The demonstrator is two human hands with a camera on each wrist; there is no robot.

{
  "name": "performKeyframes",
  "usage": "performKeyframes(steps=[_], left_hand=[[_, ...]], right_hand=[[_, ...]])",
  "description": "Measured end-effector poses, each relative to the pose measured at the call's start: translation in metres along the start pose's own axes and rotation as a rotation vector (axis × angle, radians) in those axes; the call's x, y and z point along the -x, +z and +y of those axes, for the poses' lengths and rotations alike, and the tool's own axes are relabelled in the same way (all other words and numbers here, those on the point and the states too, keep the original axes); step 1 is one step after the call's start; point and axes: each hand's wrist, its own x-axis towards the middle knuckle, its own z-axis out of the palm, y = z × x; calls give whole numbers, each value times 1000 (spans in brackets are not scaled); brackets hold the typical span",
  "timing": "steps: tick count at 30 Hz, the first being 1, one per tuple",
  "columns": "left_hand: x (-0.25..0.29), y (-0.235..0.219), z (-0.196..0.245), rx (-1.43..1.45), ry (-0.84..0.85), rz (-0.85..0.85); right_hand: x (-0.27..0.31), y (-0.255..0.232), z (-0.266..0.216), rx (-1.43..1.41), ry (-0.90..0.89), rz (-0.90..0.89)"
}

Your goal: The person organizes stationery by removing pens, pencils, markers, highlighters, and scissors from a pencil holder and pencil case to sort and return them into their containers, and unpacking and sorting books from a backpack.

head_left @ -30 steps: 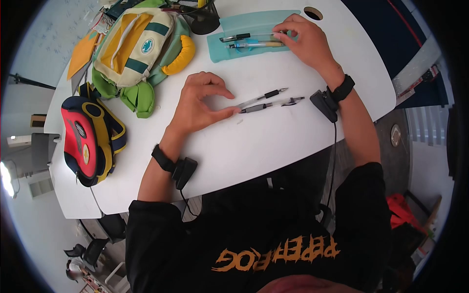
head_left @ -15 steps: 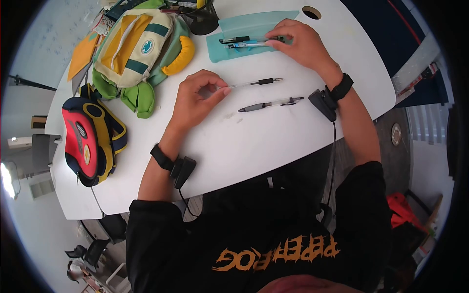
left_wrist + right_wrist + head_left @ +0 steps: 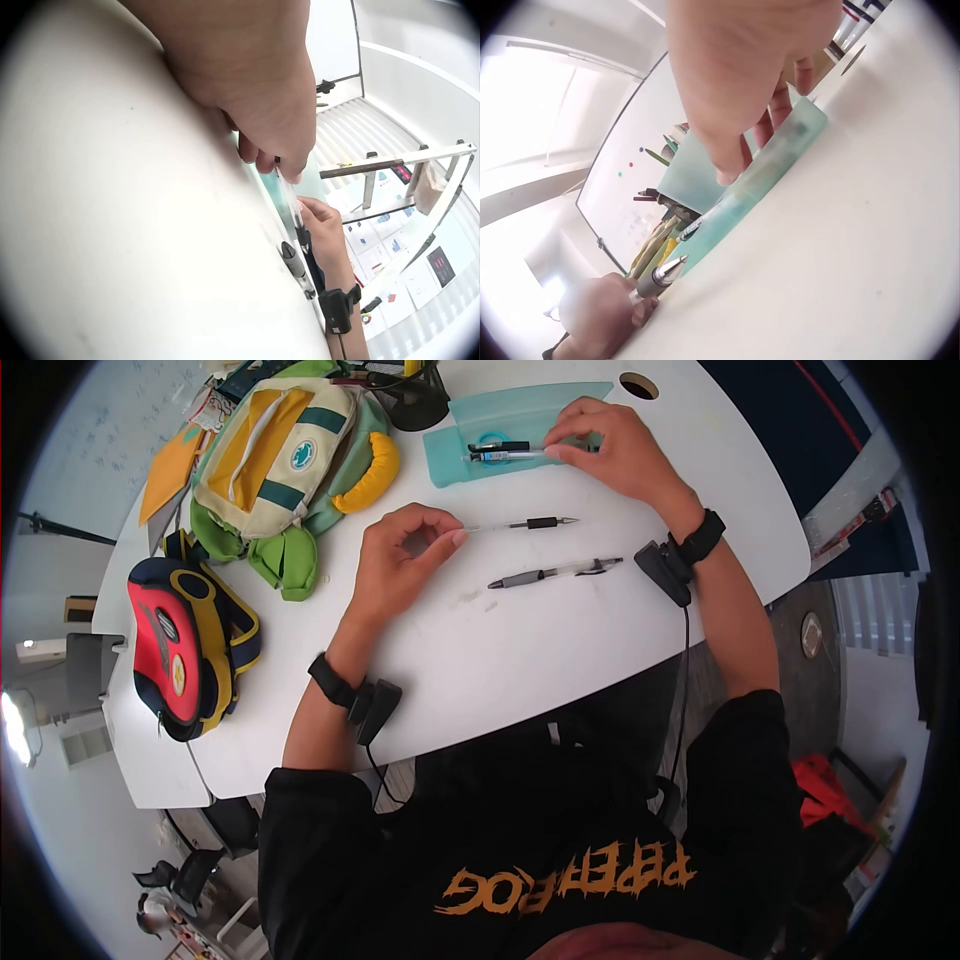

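My left hand (image 3: pixel 405 560) pinches the rear end of a clear pen with a black grip (image 3: pixel 541 523), its tip pointing right. Below that pen, a clear pen with a grey grip (image 3: pixel 550 574) lies on the white table (image 3: pixel 480 670). A translucent teal pencil case (image 3: pixel 445 465) lies with its lid folded back at the far side. Inside it are a black-capped pen (image 3: pixel 498 446) and a pen with a blue label (image 3: pixel 500 456). My right hand (image 3: pixel 625 455) reaches over the case, thumb and fingertips pinching the blue-labelled pen's right end; the fingers hide part of it.
A green and cream backpack (image 3: pixel 285 455) and a red and navy bag (image 3: pixel 170 650) stand on the left. Behind the case is a black mesh pen holder (image 3: pixel 415 405). A round cable hole (image 3: pixel 639 386) opens near the far edge. Small crumbs (image 3: pixel 490 607) lie mid-table.
My left hand took hold of the black-grip pen and drew it away from the grey-grip one, leftward and farther back. My right hand shifted slightly left; the pens in the case moved right.
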Motion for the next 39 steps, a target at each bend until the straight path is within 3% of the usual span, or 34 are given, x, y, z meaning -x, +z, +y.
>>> performKeyframes(steps=[2, 9, 11, 14, 19, 21, 25, 27, 33, 36, 39], left_hand=[[0, -1, 1, -17, -21, -14], [1, -1, -2, -28, -2, -23], [4, 0, 3, -28, -57, -24], [2, -2, 1, -27, -66, -28], [8, 0, -2, 71, -116, -5], [3, 1, -8, 120, -51, 72], [2, -3, -15, 169, -116, 85], [3, -5, -14, 238, -111, 172], [-1, -2, -19, 224, -28, 320], [-1, -4, -18, 207, -95, 301], [-2, -2, -16, 264, -34, 261]], right_hand=[[-2, 6, 4, -46, -255, 52], [-1, 2, 0, -47, -236, 26], [2, -4, -5, 8, -64, -78], [2, -4, -5, 26, -11, -61], [5, -4, -7, -65, 17, -124], [3, -6, -6, -94, 59, -146], [2, -6, 1, -132, -86, -165], [6, -5, -5, -134, -111, -183], [2, -6, -15, -180, 68, -284], [2, -5, -18, -157, 140, -276], [-1, -6, -13, -194, 146, -271]])
